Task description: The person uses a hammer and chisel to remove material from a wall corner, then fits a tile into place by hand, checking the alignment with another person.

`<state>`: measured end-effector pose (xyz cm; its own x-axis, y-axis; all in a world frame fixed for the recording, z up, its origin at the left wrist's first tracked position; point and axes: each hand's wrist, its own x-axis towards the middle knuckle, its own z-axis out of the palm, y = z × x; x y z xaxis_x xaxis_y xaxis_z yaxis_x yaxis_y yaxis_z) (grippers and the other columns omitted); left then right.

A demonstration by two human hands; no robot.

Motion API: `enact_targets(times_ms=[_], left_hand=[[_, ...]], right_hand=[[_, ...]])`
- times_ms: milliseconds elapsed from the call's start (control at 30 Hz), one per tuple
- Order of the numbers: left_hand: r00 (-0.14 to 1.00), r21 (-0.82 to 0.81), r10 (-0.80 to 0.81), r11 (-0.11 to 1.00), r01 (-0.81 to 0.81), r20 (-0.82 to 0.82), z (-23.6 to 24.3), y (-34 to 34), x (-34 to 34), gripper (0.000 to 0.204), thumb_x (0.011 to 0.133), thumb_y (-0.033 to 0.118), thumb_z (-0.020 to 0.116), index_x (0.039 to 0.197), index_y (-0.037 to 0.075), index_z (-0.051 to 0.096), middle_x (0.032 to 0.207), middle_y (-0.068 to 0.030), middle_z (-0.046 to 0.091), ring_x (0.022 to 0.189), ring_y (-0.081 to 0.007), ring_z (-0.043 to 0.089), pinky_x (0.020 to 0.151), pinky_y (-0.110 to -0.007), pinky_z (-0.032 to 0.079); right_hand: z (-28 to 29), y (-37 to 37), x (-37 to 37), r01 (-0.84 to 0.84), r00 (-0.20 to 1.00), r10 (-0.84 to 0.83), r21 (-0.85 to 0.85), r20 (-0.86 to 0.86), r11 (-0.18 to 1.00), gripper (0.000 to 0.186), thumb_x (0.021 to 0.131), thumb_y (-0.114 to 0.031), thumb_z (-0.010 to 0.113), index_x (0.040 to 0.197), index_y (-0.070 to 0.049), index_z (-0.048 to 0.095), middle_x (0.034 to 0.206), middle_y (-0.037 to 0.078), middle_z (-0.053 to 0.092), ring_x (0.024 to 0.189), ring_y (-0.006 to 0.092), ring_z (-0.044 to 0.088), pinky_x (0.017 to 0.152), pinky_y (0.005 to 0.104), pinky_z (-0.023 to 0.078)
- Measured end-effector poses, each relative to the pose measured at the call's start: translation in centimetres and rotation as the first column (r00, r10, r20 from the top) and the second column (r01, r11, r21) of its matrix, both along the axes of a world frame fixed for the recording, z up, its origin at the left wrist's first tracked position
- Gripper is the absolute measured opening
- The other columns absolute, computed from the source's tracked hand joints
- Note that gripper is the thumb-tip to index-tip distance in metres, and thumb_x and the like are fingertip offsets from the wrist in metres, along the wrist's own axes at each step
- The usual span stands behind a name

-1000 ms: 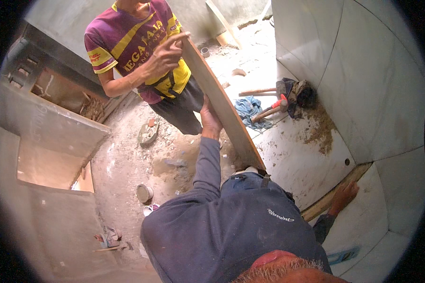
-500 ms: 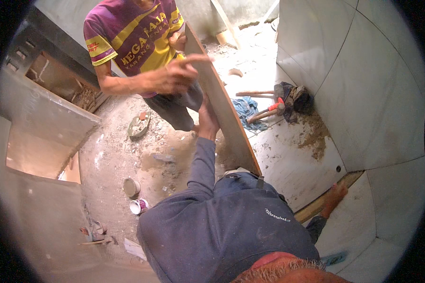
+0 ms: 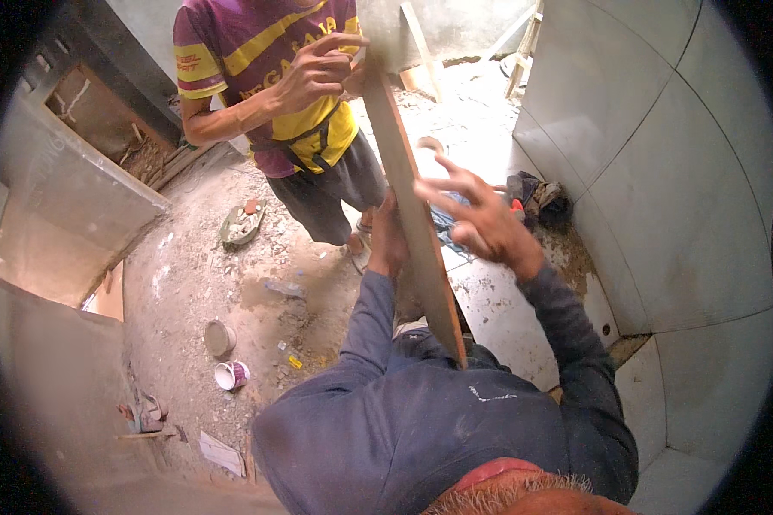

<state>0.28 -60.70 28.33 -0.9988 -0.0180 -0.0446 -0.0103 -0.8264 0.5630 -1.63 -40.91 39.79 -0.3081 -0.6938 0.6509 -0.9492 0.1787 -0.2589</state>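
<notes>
Board (image 3: 410,206) tilted, left hand (image 3: 388,240) gripping it at 8 o'clock.
I see right hand (image 3: 494,227) at 3 o'clock, fingers wide, contact unclear; co-worker (image 3: 283,120) at 11 o'clock.

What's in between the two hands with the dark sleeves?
The head view shows a long board between them, with the left hand against one side and the open right hand by the other.
</notes>
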Motion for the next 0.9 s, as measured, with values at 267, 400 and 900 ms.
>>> enact_targets(times_ms=[267,400,900], left_hand=[[0.993,0.182,-0.025,0.982,0.045,-0.115,-3.0,-4.7,1.1,0.033,0.102,0.027,0.052,0.12,-0.001,0.055,0.077,-0.0051,0.058,0.06,-0.015,0.056,0.054,-0.028,0.046],[0.989,-0.102,0.049,0.993,-0.064,-0.138,-3.6,-6.8,0.3,0.031,0.102,0.023,0.051,0.124,0.002,0.054,0.08,-0.0026,0.056,0.062,-0.0138,0.057,0.054,-0.025,0.049],[0.802,0.352,-0.443,0.733,0.581,-0.401,-4.2,-6.1,-7.1,0.047,0.108,0.035,0.03,0.1,-0.002,0.059,0.086,-0.0126,0.065,0.075,-0.021,0.059,0.069,-0.03,0.05]], right_hand=[[6.4,-9.2,-8.1,-0.114,0.962,0.081,-0.114,-0.26,0.987,0.043,0.105,-0.036,0.038,0.124,-0.006,0.062,0.127,0.014,0.062,0.12,0.0385,0.056,0.101,0.0445,0.045],[2.1,-2.3,-1.5,-0.317,0.857,0.422,-0.343,0.297,0.884,0.055,0.107,-0.035,0.03,0.088,-0.005,0.073,0.107,0.014,0.071,0.123,0.0366,0.057,0.106,0.0515,0.038],[-38.9,15.4,26.6,0.774,-0.328,-0.834,0.632,0.444,0.031,0.058,0.09,-0.03,0.063,0.133,0.006,0.049,0.13,0.031,0.047,0.124,0.0492,0.046,0.104,0.0566,0.039]])
